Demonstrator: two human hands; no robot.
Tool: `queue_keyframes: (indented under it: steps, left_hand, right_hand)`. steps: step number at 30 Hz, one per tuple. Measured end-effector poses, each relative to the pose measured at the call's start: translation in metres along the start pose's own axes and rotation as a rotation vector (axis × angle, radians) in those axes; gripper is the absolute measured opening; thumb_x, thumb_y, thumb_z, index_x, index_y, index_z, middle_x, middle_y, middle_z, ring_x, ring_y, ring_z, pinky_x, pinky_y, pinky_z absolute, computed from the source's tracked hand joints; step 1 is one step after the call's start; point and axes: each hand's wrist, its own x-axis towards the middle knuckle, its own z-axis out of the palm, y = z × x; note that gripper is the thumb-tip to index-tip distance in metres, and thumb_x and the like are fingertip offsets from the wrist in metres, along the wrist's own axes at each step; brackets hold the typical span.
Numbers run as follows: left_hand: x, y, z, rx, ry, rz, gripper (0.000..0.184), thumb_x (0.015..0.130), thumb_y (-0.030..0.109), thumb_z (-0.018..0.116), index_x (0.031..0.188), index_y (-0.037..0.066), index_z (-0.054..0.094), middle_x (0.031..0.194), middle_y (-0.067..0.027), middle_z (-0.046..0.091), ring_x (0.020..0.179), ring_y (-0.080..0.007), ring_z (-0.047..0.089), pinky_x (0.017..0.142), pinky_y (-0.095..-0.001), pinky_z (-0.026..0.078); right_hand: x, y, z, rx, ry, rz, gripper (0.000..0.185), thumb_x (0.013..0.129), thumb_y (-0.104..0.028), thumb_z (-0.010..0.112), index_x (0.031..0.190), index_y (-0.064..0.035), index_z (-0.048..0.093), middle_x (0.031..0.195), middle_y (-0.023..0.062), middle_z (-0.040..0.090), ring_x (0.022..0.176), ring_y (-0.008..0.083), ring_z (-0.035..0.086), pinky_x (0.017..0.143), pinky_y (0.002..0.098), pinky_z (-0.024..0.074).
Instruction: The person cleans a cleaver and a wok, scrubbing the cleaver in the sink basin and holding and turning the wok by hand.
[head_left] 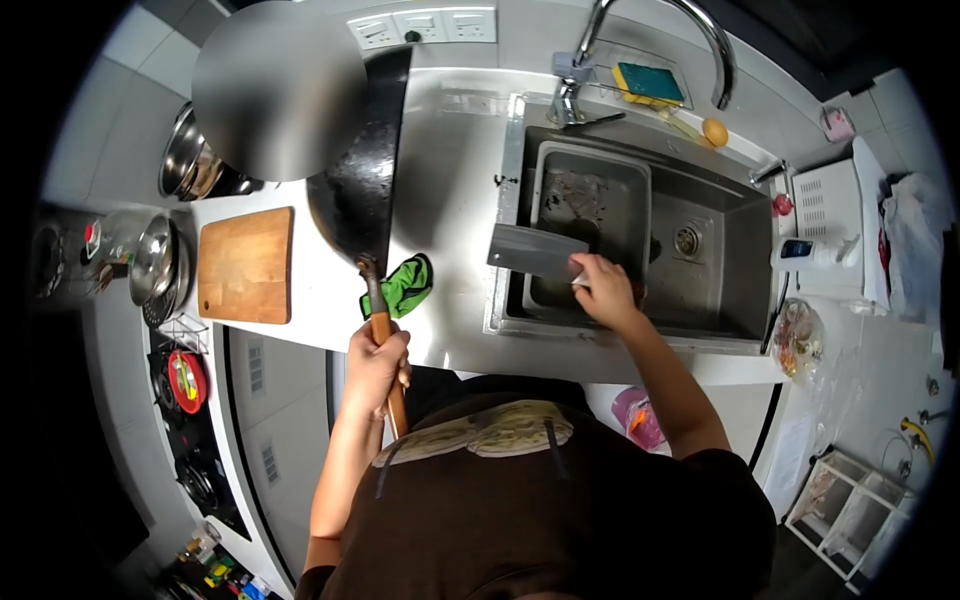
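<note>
My left hand is closed around the wooden handle of a large black wok, which is tilted up on the counter. A grey blurred disc covers part of the wok's upper left. A green and black cloth lies on the counter beside the handle. My right hand grips a cleaver at its handle end, the blade pointing left over the sink's left side. Below the blade sits a rectangular grey basin with dark bits and some liquid inside.
The steel sink has a chrome faucet behind it. A sponge rests on a rack, near an egg-like object. A wooden cutting board lies left. A white bottle stands right of the sink.
</note>
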Motion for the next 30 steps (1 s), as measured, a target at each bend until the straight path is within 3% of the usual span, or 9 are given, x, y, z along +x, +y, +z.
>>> queue_keyframes:
  steps: [4,6,8,11,17,23,26,28,30]
  left_hand:
    - [0.001,-0.004,0.000,0.071,0.027,0.009,0.010,0.084,0.005,0.056,0.088,0.000,0.048,0.056,-0.0025,0.045,0.038,-0.0117,0.043,0.037,-0.0248,0.036]
    - [-0.001,-0.003,0.002,0.114,0.030,0.018,0.010,0.084,0.006,0.056,0.088,0.000,0.048,0.056,-0.0025,0.045,0.038,-0.0117,0.043,0.037,-0.0251,0.036]
    - [-0.001,-0.001,0.004,0.126,0.027,0.012,0.010,0.084,0.006,0.056,0.088,0.000,0.048,0.056,-0.0026,0.045,0.038,-0.0118,0.043,0.037,-0.0252,0.036]
    - [-0.001,0.004,0.007,0.116,0.027,0.003,0.009,0.084,0.004,0.056,0.085,0.000,0.048,0.055,-0.0025,0.045,0.037,-0.0112,0.043,0.036,-0.0244,0.036]
    - [-0.002,0.011,0.009,0.136,0.020,-0.024,0.010,0.084,0.002,0.057,0.082,0.001,0.047,0.054,-0.0024,0.046,0.037,-0.0107,0.043,0.037,-0.0234,0.036]
    - [-0.003,0.016,0.012,0.144,0.050,-0.042,0.009,0.084,0.003,0.056,0.084,0.001,0.047,0.054,-0.0024,0.047,0.038,-0.0108,0.043,0.038,-0.0231,0.037]
    - [-0.005,0.022,0.016,0.176,0.083,-0.060,0.009,0.084,0.002,0.056,0.085,0.001,0.047,0.054,-0.0021,0.046,0.038,-0.0107,0.043,0.038,-0.0233,0.036]
    - [-0.005,0.023,0.018,0.185,0.073,-0.068,0.009,0.084,0.002,0.056,0.085,0.001,0.047,0.054,-0.0021,0.046,0.038,-0.0107,0.043,0.038,-0.0234,0.036]
    - [-0.005,0.023,0.018,0.180,0.074,-0.064,0.010,0.084,0.002,0.057,0.085,0.001,0.047,0.054,-0.0021,0.047,0.038,-0.0108,0.044,0.038,-0.0234,0.036]
  right_hand:
    - [-0.014,-0.007,0.013,0.080,0.037,0.057,0.039,0.079,-0.012,0.066,0.115,-0.0103,0.051,0.098,0.0099,0.060,0.095,0.0310,0.058,0.079,0.0434,0.0431]
    - [-0.015,-0.002,0.016,0.218,-0.093,0.079,0.038,0.080,-0.013,0.066,0.114,-0.0103,0.051,0.093,0.0106,0.062,0.090,0.0308,0.060,0.076,0.0416,0.0447]
    - [-0.013,0.004,0.015,0.233,-0.066,0.017,0.034,0.083,-0.021,0.065,0.113,-0.0101,0.051,0.086,0.0124,0.064,0.081,0.0329,0.062,0.070,0.0418,0.0472]
    - [0.011,-0.002,-0.008,0.115,0.035,0.268,0.030,0.088,-0.035,0.059,0.102,-0.0087,0.058,0.073,0.0145,0.065,0.068,0.0361,0.064,0.060,0.0453,0.0488]
    - [0.078,0.076,-0.042,0.057,0.183,0.370,0.014,0.086,-0.017,0.057,0.091,-0.0073,0.065,0.074,0.0156,0.064,0.069,0.0338,0.064,0.061,0.0393,0.0487]
    - [0.108,0.090,-0.100,0.054,0.322,0.450,0.017,0.087,-0.022,0.058,0.091,-0.0069,0.066,0.080,0.0129,0.067,0.075,0.0320,0.064,0.067,0.0401,0.0503]
    - [0.120,0.103,-0.097,0.083,0.188,0.383,0.015,0.085,-0.020,0.059,0.088,-0.0067,0.066,0.082,0.0131,0.067,0.075,0.0332,0.064,0.068,0.0408,0.0502]
    - [0.133,0.139,-0.065,-0.018,-0.176,0.230,0.012,0.082,-0.016,0.058,0.084,-0.0065,0.065,0.084,0.0133,0.067,0.078,0.0338,0.063,0.069,0.0414,0.0504]
    - [0.143,0.146,-0.053,-0.076,-0.239,0.252,0.011,0.079,-0.013,0.056,0.082,-0.0069,0.066,0.088,0.0139,0.067,0.083,0.0351,0.063,0.072,0.0430,0.0507]
